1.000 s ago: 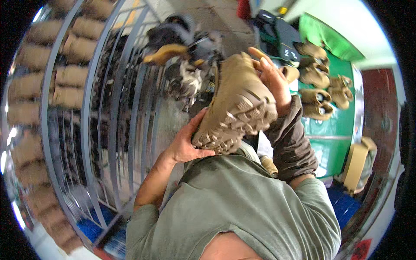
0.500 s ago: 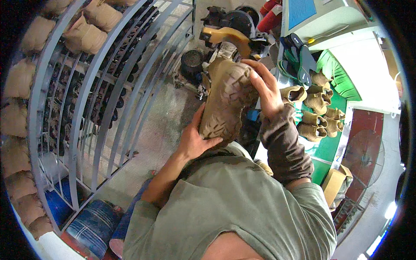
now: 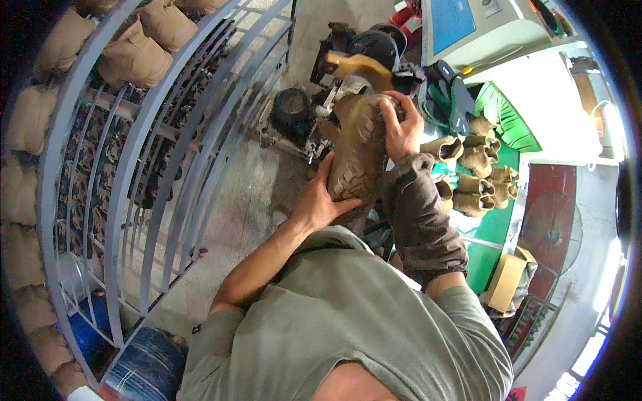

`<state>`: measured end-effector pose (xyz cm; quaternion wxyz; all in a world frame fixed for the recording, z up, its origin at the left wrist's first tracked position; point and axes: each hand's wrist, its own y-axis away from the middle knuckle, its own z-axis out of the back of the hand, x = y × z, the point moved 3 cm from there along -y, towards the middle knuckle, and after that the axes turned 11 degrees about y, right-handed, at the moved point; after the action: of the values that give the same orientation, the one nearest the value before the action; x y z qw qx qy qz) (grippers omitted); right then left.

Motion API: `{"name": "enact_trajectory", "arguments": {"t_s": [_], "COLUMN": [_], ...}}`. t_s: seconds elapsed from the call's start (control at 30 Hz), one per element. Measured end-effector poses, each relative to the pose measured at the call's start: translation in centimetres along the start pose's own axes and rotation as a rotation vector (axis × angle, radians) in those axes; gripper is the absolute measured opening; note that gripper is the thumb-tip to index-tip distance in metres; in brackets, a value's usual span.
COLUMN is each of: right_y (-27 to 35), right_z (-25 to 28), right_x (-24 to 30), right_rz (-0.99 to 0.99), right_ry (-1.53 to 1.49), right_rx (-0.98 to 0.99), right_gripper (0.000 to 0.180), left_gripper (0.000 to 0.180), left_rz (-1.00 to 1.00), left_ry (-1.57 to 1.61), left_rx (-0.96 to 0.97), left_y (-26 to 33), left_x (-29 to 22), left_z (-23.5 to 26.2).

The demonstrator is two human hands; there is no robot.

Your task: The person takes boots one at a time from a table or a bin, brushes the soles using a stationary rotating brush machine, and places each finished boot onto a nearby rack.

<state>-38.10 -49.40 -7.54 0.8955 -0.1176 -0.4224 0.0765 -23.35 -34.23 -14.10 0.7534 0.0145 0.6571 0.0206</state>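
A tan boot with a lugged sole turned up toward the camera is held between both my hands, over a black machine with a yellow-tan foot form. My left hand cups the near end of the sole from below. My right hand, in a dark brown sleeve cover, grips the far end of the boot from the right side. The upper of the boot is hidden under the sole.
A grey metal rack full of tan boots curves along the left. More tan boots lie on a green table at right, beside a machine with a blue panel. A cardboard box and blue drums stand low.
The boot has moved away from the camera toward the black machine, both hands still on it. The view has swung so the rack fills more of the left.
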Motion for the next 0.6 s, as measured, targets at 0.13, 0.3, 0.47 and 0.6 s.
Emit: {"name": "enact_trajectory", "arguments": {"t_s": [0.13, 0.3, 0.47, 0.6], "right_y": [-1.0, -3.3, -6.3, -7.7], "right_z": [-1.1, -2.6, -3.7, -4.9], "right_x": [0.0, 0.9, 2.8, 1.7], "right_rz": [0.022, 0.081, 0.202, 0.325], "right_ry": [0.03, 0.133, 0.386, 0.556], "right_rx": [0.022, 0.048, 0.096, 0.071], "right_gripper": [0.032, 0.047, 0.035, 0.03], "left_gripper": [0.106, 0.104, 0.099, 0.095], "left_rz": [0.01, -0.017, 0.156, 0.242], "left_ry": [0.029, 0.086, 0.285, 0.308], "left_rx": [-0.007, -0.036, 0.046, 0.122], "left_y": [0.0, -1.2, -3.8, -5.5], "left_x": [0.5, -0.1, 0.7, -1.2], "left_z": [0.6, 1.4, 1.7, 2.8]}}
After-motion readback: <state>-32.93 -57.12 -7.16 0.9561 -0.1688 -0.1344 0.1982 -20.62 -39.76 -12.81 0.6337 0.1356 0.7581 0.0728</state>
